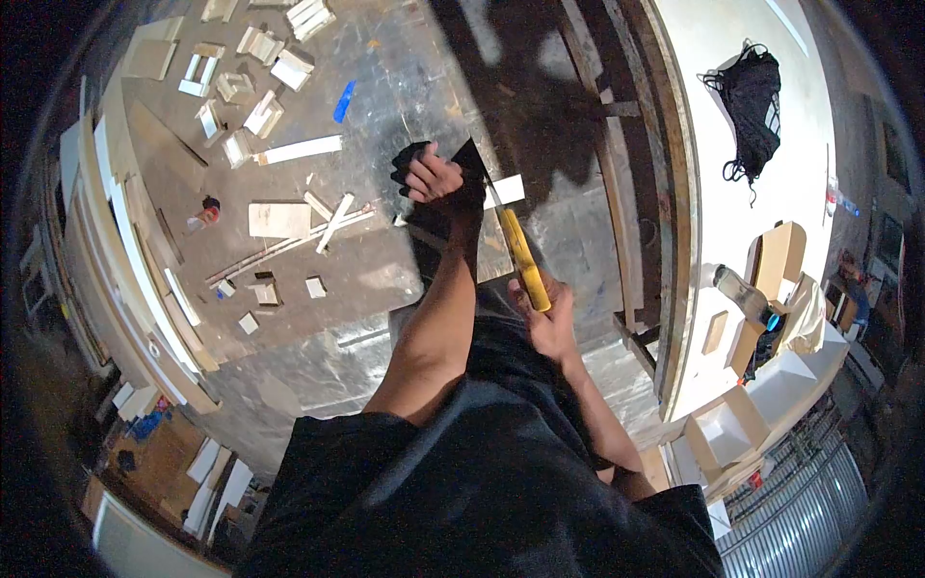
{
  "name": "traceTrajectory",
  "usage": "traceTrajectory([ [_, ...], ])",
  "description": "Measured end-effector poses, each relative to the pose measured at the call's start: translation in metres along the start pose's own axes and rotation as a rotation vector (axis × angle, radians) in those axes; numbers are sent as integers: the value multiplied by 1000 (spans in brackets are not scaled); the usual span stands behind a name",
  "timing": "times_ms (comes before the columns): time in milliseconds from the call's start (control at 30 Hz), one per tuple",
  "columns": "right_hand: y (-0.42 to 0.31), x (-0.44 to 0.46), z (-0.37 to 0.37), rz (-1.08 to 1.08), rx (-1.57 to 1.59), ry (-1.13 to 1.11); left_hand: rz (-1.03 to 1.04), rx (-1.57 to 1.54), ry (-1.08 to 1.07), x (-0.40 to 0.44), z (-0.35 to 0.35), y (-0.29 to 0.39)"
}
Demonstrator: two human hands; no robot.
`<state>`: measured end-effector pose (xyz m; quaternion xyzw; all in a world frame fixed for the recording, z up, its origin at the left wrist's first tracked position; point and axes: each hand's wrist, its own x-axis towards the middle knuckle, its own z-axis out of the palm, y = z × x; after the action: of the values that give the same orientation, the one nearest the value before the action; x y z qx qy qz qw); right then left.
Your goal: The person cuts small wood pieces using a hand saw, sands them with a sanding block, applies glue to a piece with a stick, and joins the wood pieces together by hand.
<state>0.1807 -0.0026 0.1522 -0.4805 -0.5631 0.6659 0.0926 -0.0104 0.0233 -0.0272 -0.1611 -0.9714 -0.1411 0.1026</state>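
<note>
Taking the view's centre as the dial, the grey, worn floor (385, 87) fills the middle and the upper left. The white-topped table (713, 197) stretches from 1 to 4 o'clock, and long boards (125, 217) line the left side around 9 and 10. On the tabletop, a crumpled black mesh cloth (753, 111) lies at 2 and a clear bottle with a blue cap (742, 291) at 3. Near centre, toward 2, the right hand (547, 313) is wrapped firmly round a yellow-handled tool (523, 258), probably a handsaw, its thin end pointing to between 11 and 12. Just short of 12, the left hand (434, 178) has its fingers curled inward; whether they grip anything I cannot tell. A flat wood piece (279, 220) lies at 10, a white rectangular piece (506, 191) near 1 beside the tool, and a blue scrap (344, 101) at 11.
</note>
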Motion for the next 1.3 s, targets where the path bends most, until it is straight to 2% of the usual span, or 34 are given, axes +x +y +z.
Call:
traceTrajectory([
  [67,0,4,2,-40,-78,10,2,26,-23,3,-1,-1],
  [167,-33,15,8,37,-128,-34,30,30,-62,3,-6,-2],
  [300,-44,34,14,-27,-186,14,34,33,-107,8,-17,8],
  [400,-50,15,-2,224,-59,-16,40,66,-133,4,-17,6],
  [500,-45,16,-3,77,32,-28,50,112,-141,5,-11,-1],
  [533,-48,21,-2,129,-83,-2,44,95,-124,6,-9,1],
  [633,-66,16,-8,242,-115,-33,42,75,-126,-4,-11,-1],
  [667,-55,10,-8,240,-117,-23,40,68,-116,-1,-8,0],
  [733,-32,-1,-2,63,-26,24,15,44,-150,2,-11,4],
  [833,-42,12,-8,74,-165,-19,31,42,-127,3,-12,3],
  [867,-36,29,-4,212,-162,-9,33,38,-132,1,-11,6],
  [967,-40,28,7,143,-168,32,23,83,-181,9,-17,6],
  [1033,-31,2,-11,138,-247,-44,58,63,-155,5,-22,5],
  [1067,-29,-5,-13,86,-128,-27,-21,15,-332,5,-17,3],
  [1100,-28,-7,-11,32,0,-9,-20,22,-327,4,-18,-2],
  [1133,-37,8,-6,164,-119,-26,-24,10,-327,5,-18,-1],
  [1167,-45,31,-1,155,-118,-22,-31,-8,-330,5,-15,2],
  [1200,-52,45,7,217,-205,41,-29,34,-421,5,-17,1],
  [1233,-48,36,6,164,-223,75,133,161,-151,7,-26,2],
  [1300,-38,20,4,59,-265,145,83,154,-129,3,-13,1],
])
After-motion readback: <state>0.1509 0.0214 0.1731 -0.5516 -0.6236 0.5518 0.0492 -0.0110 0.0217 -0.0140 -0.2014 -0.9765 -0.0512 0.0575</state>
